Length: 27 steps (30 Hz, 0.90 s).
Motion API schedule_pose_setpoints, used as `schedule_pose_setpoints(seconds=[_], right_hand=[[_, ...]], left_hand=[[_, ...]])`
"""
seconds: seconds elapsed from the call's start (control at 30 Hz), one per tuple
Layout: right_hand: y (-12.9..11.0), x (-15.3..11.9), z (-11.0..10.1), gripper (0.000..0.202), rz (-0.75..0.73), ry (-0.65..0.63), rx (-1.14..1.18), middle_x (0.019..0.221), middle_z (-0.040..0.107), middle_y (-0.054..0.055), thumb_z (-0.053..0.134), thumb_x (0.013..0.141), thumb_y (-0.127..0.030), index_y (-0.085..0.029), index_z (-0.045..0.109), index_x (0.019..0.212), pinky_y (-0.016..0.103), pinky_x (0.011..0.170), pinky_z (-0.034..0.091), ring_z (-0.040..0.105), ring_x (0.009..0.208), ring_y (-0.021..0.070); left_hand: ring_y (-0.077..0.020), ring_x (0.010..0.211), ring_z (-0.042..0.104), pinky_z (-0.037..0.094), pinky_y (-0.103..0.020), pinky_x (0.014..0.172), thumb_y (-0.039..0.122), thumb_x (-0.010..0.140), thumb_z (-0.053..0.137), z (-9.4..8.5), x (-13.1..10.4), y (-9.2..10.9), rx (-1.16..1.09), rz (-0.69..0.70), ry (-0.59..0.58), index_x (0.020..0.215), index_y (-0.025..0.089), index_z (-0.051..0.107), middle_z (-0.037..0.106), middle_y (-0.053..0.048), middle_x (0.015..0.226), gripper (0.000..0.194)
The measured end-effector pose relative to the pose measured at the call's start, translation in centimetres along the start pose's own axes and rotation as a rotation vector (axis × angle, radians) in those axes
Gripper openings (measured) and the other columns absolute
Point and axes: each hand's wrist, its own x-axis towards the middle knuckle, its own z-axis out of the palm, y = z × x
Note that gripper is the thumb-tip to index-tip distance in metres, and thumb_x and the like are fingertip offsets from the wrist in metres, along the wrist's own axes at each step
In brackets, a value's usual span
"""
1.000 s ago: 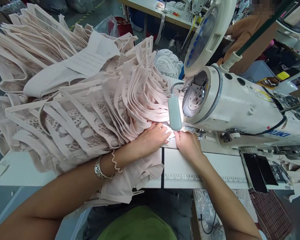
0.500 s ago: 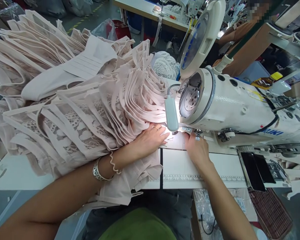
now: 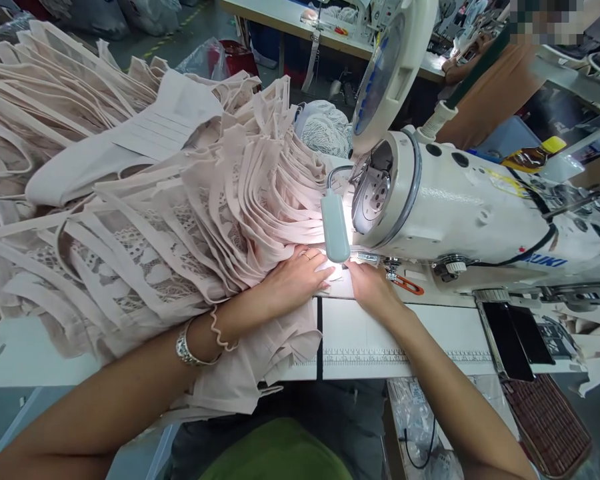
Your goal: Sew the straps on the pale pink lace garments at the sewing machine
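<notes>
The garments point(image 3: 260, 200) are heaped left of the machine point(image 3: 460, 193). Just left of the machine's head, the left hand point(image 3: 297, 275) lies palm down, fingers slightly spread; the right hand point(image 3: 373, 287) is at the machine's near side. Whether the 2 hands hold anything, I cannot tell.

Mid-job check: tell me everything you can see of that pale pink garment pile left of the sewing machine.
The garment pile is many pale pink layers, apparently thin, soft cloth, with lace panels and narrow smooth bands. The layers lie loosely stacked and fanned, their curved edges bunched near the sewing machine. It rests on the white table, with some cloth hanging past the front edge. A pale lined sheet lies on top. The person's left forearm lies against its near side.
</notes>
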Motion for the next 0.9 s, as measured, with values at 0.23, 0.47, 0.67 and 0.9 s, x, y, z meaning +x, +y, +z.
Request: schedule_pose_setpoints(seconds=[0.23, 0.47, 0.67, 0.9], right_hand=[[0.3, -0.4, 0.9, 0.048, -0.009, 0.168, 0.048, 0.112, 0.073, 0.011, 0.031, 0.094, -0.013, -0.020, 0.063, 0.129, 0.044, 0.103, 0.045, 0.063, 0.111, 0.0254], [0.9, -1.4, 2.0, 0.046, -0.205, 0.365, 0.176, 0.116, 0.072, 0.005, 0.034, 0.095, -0.012, -0.025, 0.069, 0.121, 0.033, 0.099, 0.051, 0.065, 0.108, 0.0172], [0.8, -1.2, 2.3, 0.043, -0.205, 0.415, 0.101, 0.110, 0.072, 0.006, 0.037, 0.096, -0.015, -0.026, 0.071, 0.119, 0.034, 0.090, 0.054, 0.067, 0.098, 0.0186], [0.5, -1.3, 2.4, 0.044, -0.191, 0.418, 0.108, 0.109, 0.073, 0.007, 0.034, 0.096, -0.015, -0.025, 0.070, 0.119, 0.037, 0.096, 0.052, 0.066, 0.106, 0.0200]], left_hand=[[-0.0277, 0.113, 0.052, 0.041, -0.040, 0.096, 0.026, 0.098, 0.055, -0.1, 0.1, -0.3, -0.020, -0.019, 0.007, 0.105, 0.016, 0.065, 0.060, -0.012, 0.120, 0.016], [-0.0219, 0.106, 0.056, 0.043, -0.033, 0.095, 0.025, 0.098, 0.055, -0.4, 0.2, -1.0, -0.091, 0.009, 0.046, 0.103, 0.014, 0.066, 0.064, -0.009, 0.112, 0.016], [-0.0239, 0.109, 0.055, 0.043, -0.035, 0.095, 0.037, 0.098, 0.057, -0.6, 0.2, -0.8, -0.062, 0.041, 0.086, 0.094, 0.014, 0.067, 0.066, -0.010, 0.108, 0.025], [-0.0167, 0.072, 0.056, 0.046, -0.030, 0.071, 0.029, 0.102, 0.046, -0.7, 0.0, -0.9, -0.064, -0.065, 0.116, 0.076, 0.015, 0.061, 0.061, -0.004, 0.078, 0.033]])
